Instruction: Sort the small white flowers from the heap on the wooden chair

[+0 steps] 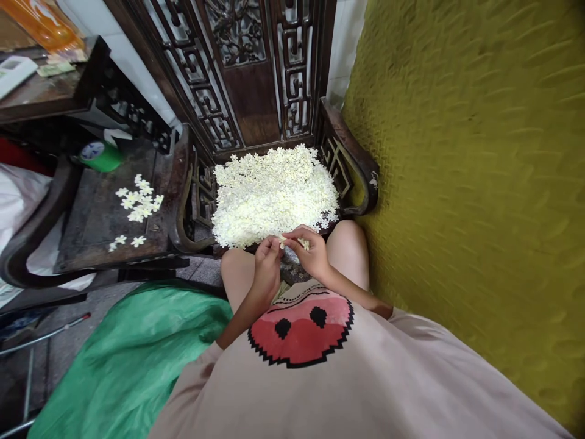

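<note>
Both hands meet over my lap, at the near edge of a thick heap of small white flowers (274,195) spread on a dark wooden chair seat. My left hand (268,262) pinches a small white flower (282,241) between thumb and fingers. From the other side, the fingertips of my right hand (313,255) close on the same spot. More white petals (303,244) show within the curl of my right hand; how they are held is partly hidden. Below the hands, between my knees, is a greyish speckled thing (292,265) that I cannot make out.
The carved chair's armrests (361,171) flank the heap. At left, another dark chair (91,213) bears loose white flowers (139,201) and a green tape roll (101,156). A green bag (137,347) lies left of my legs. A yellow textured mat (466,171) stands close on the right.
</note>
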The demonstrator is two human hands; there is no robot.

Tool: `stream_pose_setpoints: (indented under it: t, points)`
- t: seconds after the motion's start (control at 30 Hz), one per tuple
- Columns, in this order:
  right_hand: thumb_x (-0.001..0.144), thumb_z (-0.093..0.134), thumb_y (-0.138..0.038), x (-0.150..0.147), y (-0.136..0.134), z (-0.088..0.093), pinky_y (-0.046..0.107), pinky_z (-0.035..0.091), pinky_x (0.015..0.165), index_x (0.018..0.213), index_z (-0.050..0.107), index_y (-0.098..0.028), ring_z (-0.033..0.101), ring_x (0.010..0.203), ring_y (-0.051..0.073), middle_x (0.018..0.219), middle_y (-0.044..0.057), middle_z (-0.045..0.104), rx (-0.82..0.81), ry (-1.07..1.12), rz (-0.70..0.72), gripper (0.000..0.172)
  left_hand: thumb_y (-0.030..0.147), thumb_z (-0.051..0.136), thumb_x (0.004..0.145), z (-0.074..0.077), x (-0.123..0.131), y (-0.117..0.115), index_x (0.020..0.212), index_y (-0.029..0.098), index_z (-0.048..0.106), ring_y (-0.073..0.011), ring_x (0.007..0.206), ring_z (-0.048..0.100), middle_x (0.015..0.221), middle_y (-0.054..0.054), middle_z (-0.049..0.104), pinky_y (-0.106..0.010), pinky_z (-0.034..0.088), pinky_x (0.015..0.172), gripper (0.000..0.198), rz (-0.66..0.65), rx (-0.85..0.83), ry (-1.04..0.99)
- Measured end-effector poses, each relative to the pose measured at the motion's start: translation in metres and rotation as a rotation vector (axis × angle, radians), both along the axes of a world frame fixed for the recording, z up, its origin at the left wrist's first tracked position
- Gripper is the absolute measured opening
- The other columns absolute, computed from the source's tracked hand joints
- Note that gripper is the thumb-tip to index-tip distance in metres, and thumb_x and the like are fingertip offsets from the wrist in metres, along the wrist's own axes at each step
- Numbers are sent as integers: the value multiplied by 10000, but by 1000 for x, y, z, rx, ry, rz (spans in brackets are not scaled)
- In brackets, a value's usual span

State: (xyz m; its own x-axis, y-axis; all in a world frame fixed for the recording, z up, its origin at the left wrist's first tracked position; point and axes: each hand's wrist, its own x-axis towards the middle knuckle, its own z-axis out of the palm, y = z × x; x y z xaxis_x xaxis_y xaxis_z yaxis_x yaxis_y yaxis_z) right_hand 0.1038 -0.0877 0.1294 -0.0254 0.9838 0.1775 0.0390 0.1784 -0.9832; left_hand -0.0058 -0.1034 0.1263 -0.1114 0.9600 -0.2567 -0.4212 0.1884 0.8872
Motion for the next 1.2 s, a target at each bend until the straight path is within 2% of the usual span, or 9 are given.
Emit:
stream_pose_setpoints:
  t: [0.13,0.37,0.53,0.7,0.77,0.9,0.97,1.1,1.2]
  points:
    - [742,650,-388,-1,1,0,317,412,724,783,692,-223,524,709,158,711,20,579,-52,9,26,175,480,681,654,2,0,3,638,176,442,-86,565,393,609,22,406,-238,382,583,387,-73,-42,-119]
    - [712,652,-445,-11,-2,3,299,414,711,737,662,-209,522,720,159,713,16,589,-190,129,8,237,474,651,694,10,3,0,664,187,438,-98,613,453,635,19,429,-251,417,643,359,-9,37,-108]
    - [681,649,-514,-20,-2,13,275,404,651,725,622,-205,519,696,149,693,1,574,-310,234,35,312,465,654,698,25,-1,0,619,188,396,-101,613,436,618,22,392,-256,413,649,386,-8,91,-118]
    - [626,676,-560,-24,-1,20,259,394,596,721,606,-210,499,632,128,689,-10,561,-339,337,101,369,480,667,674,41,-11,0,595,190,407,-124,636,445,622,4,416,-284,413,646,398,-49,49,-76]
    - [619,688,-549,-22,-1,21,258,390,578,723,609,-213,493,611,123,694,-10,563,-329,357,126,360,469,662,685,41,-14,0,581,188,421,-128,627,447,607,1,420,-298,410,648,384,-94,27,-86]
    - [669,681,-474,-15,1,18,268,392,582,740,631,-216,495,604,126,681,-8,562,-279,320,142,272,446,689,666,30,-19,0,590,179,491,-108,570,429,580,10,432,-294,390,617,341,-197,-37,-189]
    - [693,673,-433,-11,1,15,277,399,617,749,647,-212,505,634,132,685,-2,567,-238,257,127,230,419,738,608,25,-20,0,611,172,535,-93,559,424,585,14,464,-274,378,601,320,-184,-64,-206]
    - [716,663,-381,-7,2,9,289,403,678,746,659,-198,514,684,139,703,9,578,-148,170,62,185,349,790,538,22,-20,0,663,162,619,-76,583,449,629,13,547,-237,370,601,283,-65,-85,-144]
    - [720,665,-360,-6,3,8,286,400,671,745,660,-196,515,684,136,703,7,576,-90,190,67,166,333,806,507,24,-20,1,633,161,630,-67,560,445,598,24,548,-226,366,588,277,-84,-109,-187]
